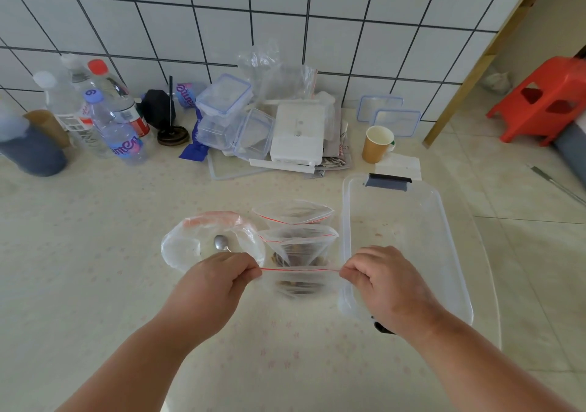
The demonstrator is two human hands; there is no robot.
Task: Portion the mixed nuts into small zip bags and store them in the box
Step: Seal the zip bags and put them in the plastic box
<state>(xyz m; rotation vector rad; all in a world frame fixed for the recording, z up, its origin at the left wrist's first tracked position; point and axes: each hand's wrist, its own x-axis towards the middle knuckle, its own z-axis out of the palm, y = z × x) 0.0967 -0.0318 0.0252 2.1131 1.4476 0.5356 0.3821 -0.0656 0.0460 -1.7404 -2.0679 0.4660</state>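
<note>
Red-striped at its zip edge, a small clear plastic zip bag (pixel 299 280) is pinched at both top corners: the left corner between the curled fingers and thumb of the left hand (pixel 218 280), the right corner by the right hand (pixel 385 280) in the same way. The zip line is stretched straight between the two hands, and brown nuts (pixel 296 286) are seen through the plastic at the bag's bottom. Just behind it, a second small clear zip bag (pixel 298 243) with nuts inside stands on the pale patterned table (pixel 111 253), and a third small zip bag (pixel 293 212) lies beyond that; its contents cannot be made out. To the left of these, a larger, crumpled clear plastic bag (pixel 187 247) with a red band is spread open, and a metal spoon (pixel 221 243) rests in it. To the right, a long clear plastic box (pixel 444 228) with dark grey handles sits just beside the bags, partly under the right hand. Farther back, against the white tiled wall (pixel 285 15), plastic bottles (pixel 107 117), clear lidded containers (pixel 228 117) and a brown paper cup (pixel 377 144) are gathered.
</note>
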